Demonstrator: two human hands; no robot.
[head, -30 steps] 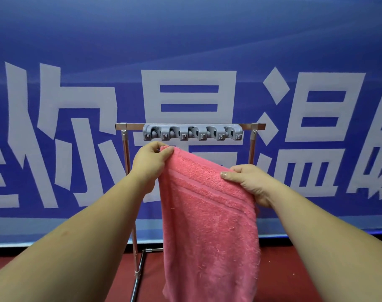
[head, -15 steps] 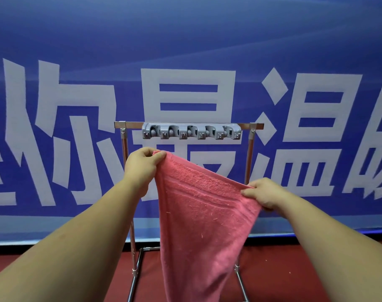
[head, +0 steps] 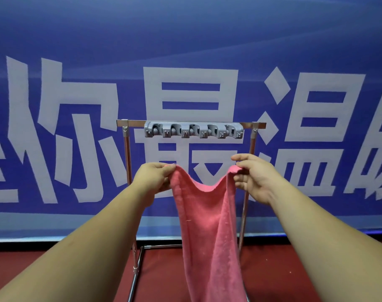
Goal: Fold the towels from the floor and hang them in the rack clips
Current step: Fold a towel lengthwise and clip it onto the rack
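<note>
A pink towel (head: 207,223) hangs between my hands in front of the rack, its top edge sagging in a dip. My left hand (head: 155,178) pinches the towel's upper left corner. My right hand (head: 252,175) pinches the upper right corner, thumb on top. Both hands are level, a little below the grey clip strip (head: 193,130) with several clips, all without towels. The strip is mounted on the top bar of a metal rack (head: 126,149). The towel's lower end runs out of view.
A blue banner with large white characters (head: 76,138) stands right behind the rack. The floor (head: 55,264) is dark red. The rack's base bars (head: 140,258) lie on the floor below my left arm.
My right hand has risen from lower right to the height of my left hand. The towel's top edge went from a taut slant to a slack dip, and both hands sit lower under the clips.
</note>
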